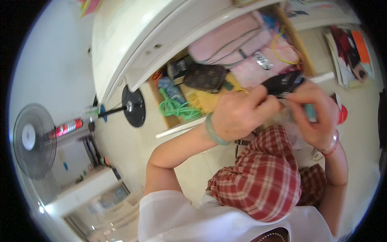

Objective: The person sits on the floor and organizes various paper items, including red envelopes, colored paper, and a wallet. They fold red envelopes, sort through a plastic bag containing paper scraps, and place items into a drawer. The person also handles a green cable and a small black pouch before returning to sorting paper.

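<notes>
Grip blurred, can't tell if holding: left hand (240,112) and right hand (318,113) curl close beside black pouch (284,82), likely for fine control.

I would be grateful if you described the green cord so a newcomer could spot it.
Start at the white cabinet and its open drawer. In the near left corner lies the green cord. Unlike the yellow bundle beside it, it forms thin, bright loops.
</notes>
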Demonstrator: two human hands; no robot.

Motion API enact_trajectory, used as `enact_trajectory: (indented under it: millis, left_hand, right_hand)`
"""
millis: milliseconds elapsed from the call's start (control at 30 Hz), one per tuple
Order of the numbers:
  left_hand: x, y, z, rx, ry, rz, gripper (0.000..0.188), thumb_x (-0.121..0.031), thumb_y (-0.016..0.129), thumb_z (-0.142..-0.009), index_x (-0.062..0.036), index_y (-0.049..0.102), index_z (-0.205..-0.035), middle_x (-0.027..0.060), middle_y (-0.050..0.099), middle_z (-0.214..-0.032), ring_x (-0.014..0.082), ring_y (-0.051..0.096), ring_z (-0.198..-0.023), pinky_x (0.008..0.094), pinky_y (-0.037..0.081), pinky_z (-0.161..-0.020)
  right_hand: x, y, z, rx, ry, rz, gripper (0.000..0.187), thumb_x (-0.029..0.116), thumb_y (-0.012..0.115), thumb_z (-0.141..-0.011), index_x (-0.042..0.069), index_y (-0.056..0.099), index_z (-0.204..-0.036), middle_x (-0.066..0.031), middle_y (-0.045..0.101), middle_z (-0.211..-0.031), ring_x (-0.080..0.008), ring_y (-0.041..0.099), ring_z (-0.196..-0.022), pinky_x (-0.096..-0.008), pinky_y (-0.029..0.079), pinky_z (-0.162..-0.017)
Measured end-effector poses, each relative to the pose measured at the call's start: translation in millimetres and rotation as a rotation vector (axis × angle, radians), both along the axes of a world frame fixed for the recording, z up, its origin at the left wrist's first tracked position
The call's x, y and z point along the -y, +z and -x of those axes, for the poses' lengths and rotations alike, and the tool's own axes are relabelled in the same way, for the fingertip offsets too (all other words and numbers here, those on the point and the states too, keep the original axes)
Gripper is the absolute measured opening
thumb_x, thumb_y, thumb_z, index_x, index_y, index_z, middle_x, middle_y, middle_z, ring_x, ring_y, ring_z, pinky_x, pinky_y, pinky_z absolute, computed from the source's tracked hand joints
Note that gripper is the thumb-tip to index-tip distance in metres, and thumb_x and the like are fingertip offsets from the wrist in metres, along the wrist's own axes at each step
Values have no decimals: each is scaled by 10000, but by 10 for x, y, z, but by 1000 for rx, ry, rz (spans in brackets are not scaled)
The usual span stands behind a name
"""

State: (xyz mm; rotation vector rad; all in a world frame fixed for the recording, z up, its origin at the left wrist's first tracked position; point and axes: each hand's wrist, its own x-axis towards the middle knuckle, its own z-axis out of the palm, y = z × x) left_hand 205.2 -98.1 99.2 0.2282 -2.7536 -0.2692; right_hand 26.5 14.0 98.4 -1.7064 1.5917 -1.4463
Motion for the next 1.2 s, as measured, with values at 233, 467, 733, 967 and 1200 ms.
enact_trajectory:
  millis: [233, 467, 733, 967, 1200]
  left_hand:
    - [-17, -7, -139, -169, 103, -137, 327, -219, 738, -715, -113, 604, -994, 25, 491, -761, 171, 536, -494, 290, 426, -412]
    - [37, 65, -270, -163, 13, 75, 312, -195, 711, -730, -53, 640, -998, 35, 565, -830, 127, 535, -525, 263, 400, -390]
    - [149, 35, -450, -164, 81, 79, 378, -151, 752, -685, -31, 694, -1039, 66, 630, -916, 168, 583, -592, 257, 451, -438]
    - [61, 88, -601, -343, 194, -431, 225, -45, 665, -844, 40, 672, -1052, 144, 625, -992, 190, 639, -710, 254, 516, -609]
    - [-36, 259, -938, -120, 301, -1065, 281, -20, 611, -893, 49, 606, -1165, 144, 579, -1108, 176, 666, -774, 243, 538, -671]
  right_hand:
    - [-79, 197, -214, 42, 95, -31, 181, -120, 679, -741, -9, 619, -871, -117, 633, -781, -221, 601, -672, -295, 473, -612]
    - [-100, 322, -219, 373, -64, -354, 84, -79, 631, -824, -42, 614, -898, -86, 576, -753, -125, 556, -654, -246, 436, -582]
    - [-14, 366, -187, 351, -80, -422, 38, -5, 629, -871, -3, 608, -903, 9, 556, -722, -57, 511, -611, -214, 409, -559]
    - [36, 104, -205, 708, 1, -363, 202, 101, 645, -895, 15, 567, -1060, -44, 610, -970, -101, 599, -832, -232, 477, -721]
    - [115, 41, -511, 181, 330, -474, 383, 112, 731, -811, 6, 595, -1153, -73, 665, -1093, -248, 656, -929, -330, 509, -804]
